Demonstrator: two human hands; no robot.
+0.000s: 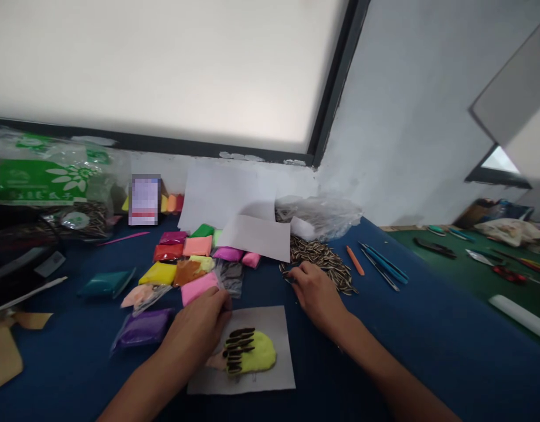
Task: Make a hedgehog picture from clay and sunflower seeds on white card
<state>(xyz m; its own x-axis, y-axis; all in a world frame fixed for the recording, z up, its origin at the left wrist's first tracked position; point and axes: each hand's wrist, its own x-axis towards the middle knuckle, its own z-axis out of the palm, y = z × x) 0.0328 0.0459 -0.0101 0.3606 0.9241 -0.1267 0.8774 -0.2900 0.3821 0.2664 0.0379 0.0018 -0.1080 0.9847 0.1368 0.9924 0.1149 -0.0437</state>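
On a white sheet of paper in front of me lies a flattened patch of yellow-green clay, with rows of dark sunflower seeds pressed into its left half. A pale pinkish piece adjoins it on the left. My left hand rests at the paper's upper left corner, fingers curled down, fingertips mostly hidden. To the right, my right hand reaches to the left edge of a pile of sunflower seeds. Its thumb and fingers are bent together at the seeds; whether one is between them cannot be made out.
Several coloured clay packets lie left of centre, a purple packet nearest. An orange stick and blue tweezers lie right of the seeds. A green seed bag stands at far left. White sheets lean against the wall.
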